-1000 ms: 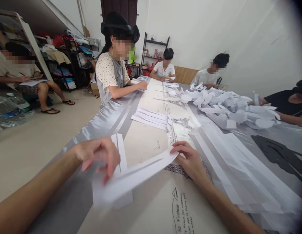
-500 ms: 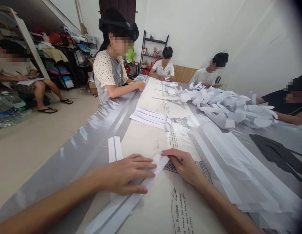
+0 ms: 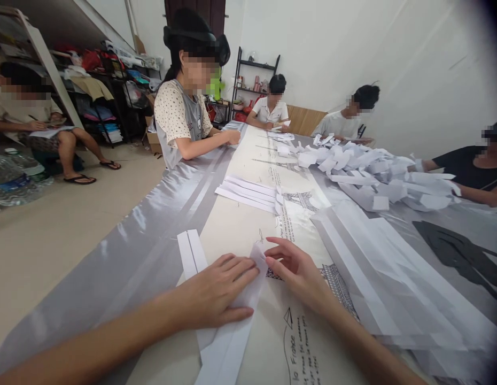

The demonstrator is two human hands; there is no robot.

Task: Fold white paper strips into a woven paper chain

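Note:
A long folded white paper strip [image 3: 231, 347] lies lengthwise in front of me on the printed tablecloth. Flat across its upper part rests my left hand [image 3: 222, 291], fingers stretched out and pressing it down. At the strip's far end is my right hand [image 3: 294, 270], its thumb and index finger apart. One of its fingertips touches the strip's right edge. Under and left of my left hand are more white strips [image 3: 192, 250], partly covered by that hand and forearm. Beyond them, several strips [image 3: 248, 193] lie side by side across the cloth.
Long white paper sheets [image 3: 377, 256] are stacked at the right, with a dark flat piece [image 3: 459, 251] beside them. A large heap of folded paper [image 3: 364, 168] lies farther back. Co-workers sit around the table; one person [image 3: 184, 117] works at its left edge.
The strip under my left hand has swung more upright, its near end moving right. My right hand's thumb and index finger have spread apart at its far end.

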